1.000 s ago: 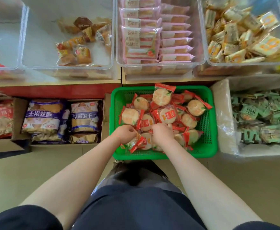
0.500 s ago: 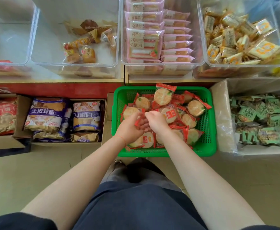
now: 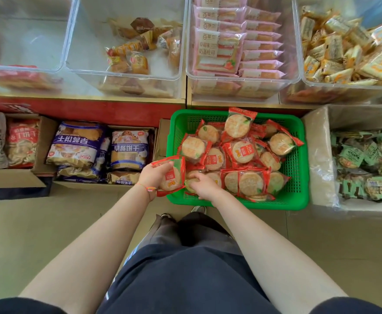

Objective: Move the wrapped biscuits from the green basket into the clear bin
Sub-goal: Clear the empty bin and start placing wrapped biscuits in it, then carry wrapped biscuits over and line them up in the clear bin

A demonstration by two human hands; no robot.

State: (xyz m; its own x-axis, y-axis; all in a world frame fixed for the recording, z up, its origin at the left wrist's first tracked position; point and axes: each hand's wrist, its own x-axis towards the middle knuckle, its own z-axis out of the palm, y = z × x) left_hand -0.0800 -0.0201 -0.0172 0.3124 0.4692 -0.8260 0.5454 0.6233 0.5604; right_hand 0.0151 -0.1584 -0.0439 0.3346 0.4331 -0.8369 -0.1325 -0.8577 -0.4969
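The left hand [image 3: 153,175] holds 1 or more wrapped biscuits [image 3: 170,175] at the near left corner of the green basket [image 3: 296,177], with its fingers curled around the red packet and the packet standing almost upright against the palm. The right hand [image 3: 202,185] is lower, inside the basket, with its fingers bent down onto another packet [image 3: 191,182] in the pile; I cannot tell if it already pinches this packet or only touches it. To do this step well, I think the right hand should take the packet by its body, not by the thin sealed edge, and put it flat against the packet in the left hand, so the stack does not slip. Both forearms reach forward from the near side and come together over the near left corner. The clear bin [image 3: 126,74], far and to the left on the shelf, has free room for the stack.
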